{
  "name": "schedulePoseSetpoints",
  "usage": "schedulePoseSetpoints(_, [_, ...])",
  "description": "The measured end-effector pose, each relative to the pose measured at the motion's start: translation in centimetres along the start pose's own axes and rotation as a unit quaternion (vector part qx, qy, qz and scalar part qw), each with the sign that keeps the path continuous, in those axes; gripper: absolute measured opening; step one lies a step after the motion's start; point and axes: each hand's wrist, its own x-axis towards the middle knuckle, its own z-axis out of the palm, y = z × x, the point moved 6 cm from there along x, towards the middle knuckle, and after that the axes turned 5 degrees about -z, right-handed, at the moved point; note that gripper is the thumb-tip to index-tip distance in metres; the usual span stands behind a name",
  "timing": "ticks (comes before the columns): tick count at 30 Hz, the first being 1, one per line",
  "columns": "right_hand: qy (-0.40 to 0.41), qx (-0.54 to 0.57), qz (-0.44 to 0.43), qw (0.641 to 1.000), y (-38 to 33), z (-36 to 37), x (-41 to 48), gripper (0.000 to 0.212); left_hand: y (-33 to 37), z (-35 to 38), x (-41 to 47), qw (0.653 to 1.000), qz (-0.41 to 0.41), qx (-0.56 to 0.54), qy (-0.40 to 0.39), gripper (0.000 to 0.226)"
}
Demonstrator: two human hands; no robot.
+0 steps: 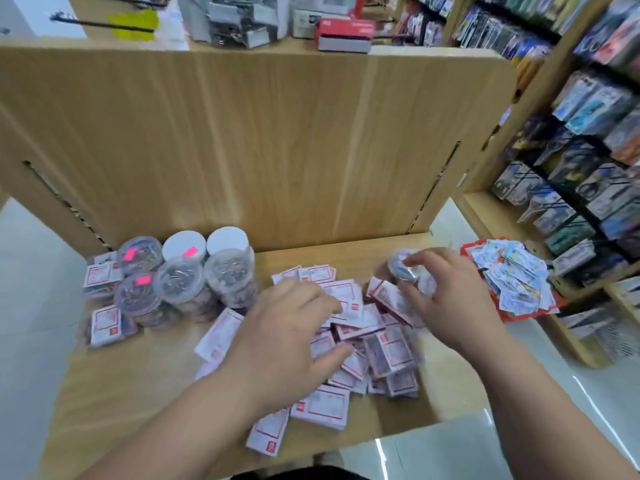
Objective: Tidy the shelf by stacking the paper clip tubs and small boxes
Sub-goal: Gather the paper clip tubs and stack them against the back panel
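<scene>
Several clear round paper clip tubs (pixel 180 278) stand stacked in columns at the back left of the wooden shelf (pixel 131 386). A loose heap of small white-and-red boxes (pixel 363 344) covers the shelf's middle. My left hand (pixel 287 337) hovers over the heap with fingers spread, holding nothing. My right hand (pixel 446 299) grips a clear round tub (pixel 401 265) at the heap's back right, fingers curled over its lid. A few small boxes (pixel 104 323) lie stacked at the far left beside the tubs.
A red basket (pixel 512 317) of small packets sits just right of my right hand. A tall wooden back panel (pixel 259 133) rises behind the shelf. Hanging stationery racks (pixel 581 161) fill the right side. White floor lies on both sides.
</scene>
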Motion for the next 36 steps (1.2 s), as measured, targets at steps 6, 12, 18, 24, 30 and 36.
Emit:
schedulePoseSetpoints(6, [-0.135, -0.012, 0.034, 0.990, 5.4, 0.9, -1.5, 0.050, 4.3, 5.8, 1.6, 0.993, 0.015, 0.076, -0.092, 0.056])
schedulePoseSetpoints(12, [-0.127, 0.039, 0.017, 0.991, 6.9, 1.6, -1.4, 0.045, 5.4, 8.4, 1.7, 0.982, 0.017, 0.155, -0.108, 0.048])
schedulePoseSetpoints(18, [-0.126, 0.043, 0.003, 0.991, 7.3, 1.5, -0.9, 0.041, 5.3, 8.9, 1.7, 0.986, -0.015, 0.134, -0.101, 0.047])
schedulePoseSetpoints(24, [-0.013, 0.025, -0.013, 1.000, 4.0, -2.4, 0.1, 0.037, 5.1, 5.1, 1.0, 0.997, -0.070, -0.013, -0.021, 0.048])
schedulePoseSetpoints(30, [0.035, 0.122, -0.110, 0.986, -5.3, -4.3, 1.9, 0.036, 2.0, -3.4, -1.8, 0.983, -0.154, -0.038, 0.091, 0.047])
schedulePoseSetpoints(36, [-0.049, 0.181, -0.191, 0.963, -13.7, 0.5, 1.7, 0.043, -6.9, -10.0, -8.4, 0.958, -0.227, 0.049, 0.165, 0.044])
